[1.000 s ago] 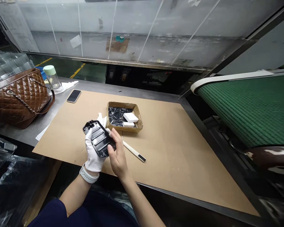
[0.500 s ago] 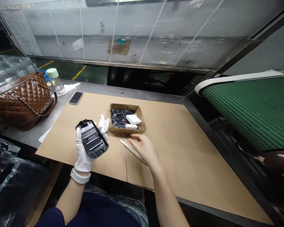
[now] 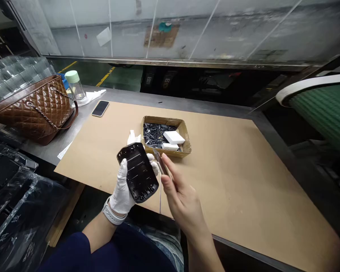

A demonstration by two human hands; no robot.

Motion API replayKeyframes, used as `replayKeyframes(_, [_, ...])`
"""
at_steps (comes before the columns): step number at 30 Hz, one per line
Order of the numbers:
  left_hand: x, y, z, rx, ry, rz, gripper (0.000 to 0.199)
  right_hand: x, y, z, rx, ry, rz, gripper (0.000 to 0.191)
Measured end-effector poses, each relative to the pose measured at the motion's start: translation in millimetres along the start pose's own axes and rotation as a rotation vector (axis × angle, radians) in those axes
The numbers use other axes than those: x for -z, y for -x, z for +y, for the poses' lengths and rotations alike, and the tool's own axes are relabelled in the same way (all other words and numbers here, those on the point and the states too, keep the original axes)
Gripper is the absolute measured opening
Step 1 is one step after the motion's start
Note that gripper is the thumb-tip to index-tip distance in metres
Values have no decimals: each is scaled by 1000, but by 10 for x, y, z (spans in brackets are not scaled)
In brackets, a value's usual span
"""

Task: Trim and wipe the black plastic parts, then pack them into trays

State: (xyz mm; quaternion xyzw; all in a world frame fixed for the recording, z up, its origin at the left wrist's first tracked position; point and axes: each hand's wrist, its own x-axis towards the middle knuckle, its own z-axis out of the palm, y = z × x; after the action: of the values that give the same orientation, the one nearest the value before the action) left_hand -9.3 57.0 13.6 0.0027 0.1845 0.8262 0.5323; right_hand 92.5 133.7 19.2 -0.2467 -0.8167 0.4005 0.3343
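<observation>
White cotton gloves the left hand [image 3: 121, 189], whose fingers curl clamped around a black plastic casing [image 3: 138, 172], held tilted in the air above a kraft board [image 3: 229, 181], its ribbed inner face turned up. The bare right hand [image 3: 181, 192] has its fingers [image 3: 166, 177] pressed together on a slim pale tool [image 3: 159, 163], whose tip sits just beside the casing's right edge; the exact contact there is too small to tell. A steady hold with the casing braced in the glove, and a short pinch near the tool's tip, would probably give the best control, with slow, small strokes. Just behind the hands stands a cardboard tray [image 3: 186, 141] holding black small parts [image 3: 155, 135] and white blocks [image 3: 173, 137], with a crumpled white cloth [image 3: 132, 138] against its near-left corner, so the casing has little free space on that side. Farther left on the steel table [image 3: 124, 94] lie a phone [image 3: 100, 108], a quilted brown leather handbag [image 3: 34, 109] and a glass bottle [image 3: 75, 86].
</observation>
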Motion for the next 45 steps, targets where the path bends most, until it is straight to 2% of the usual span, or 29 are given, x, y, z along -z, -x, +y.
replayKeyframes(4, [-47, 54, -56, -24, 16, 32, 47, -76, -3, -159, 181, 133, 6, 50])
replayKeyframes(7, [-40, 75, -92, -18, 23, -4, 52, -109, 17, -174, 231, 198, 42, 52])
replayKeyframes(14, [-21, 103, -136, -18, -36, -39, 59, -92, 38, -187, 218, 220, 48, 48])
replayKeyframes(30, [-80, 118, -135, -38, -8, 23, 51, -96, 53, -158, 218, 169, 30, 45])
replayKeyframes(34, [-60, 104, -132, -27, -15, 40, 49, -85, 43, -140, 204, 185, -21, 41])
replayKeyframes(37, [-76, 89, -110, -16, -26, 77, 46, -63, 49, -118, 105, 104, -67, 41])
replayKeyframes(40, [-110, 83, -92, 15, -60, 66, 47, -37, 57, -104, -2, -98, -65, 40])
replayKeyframes(42, [-113, 84, -96, 3, -55, 47, 45, -23, 44, -121, -5, -177, -27, 36])
replayKeyframes(45, [-57, 94, -125, -21, -9, 53, 40, -13, -11, -189, 44, -82, -72, 37])
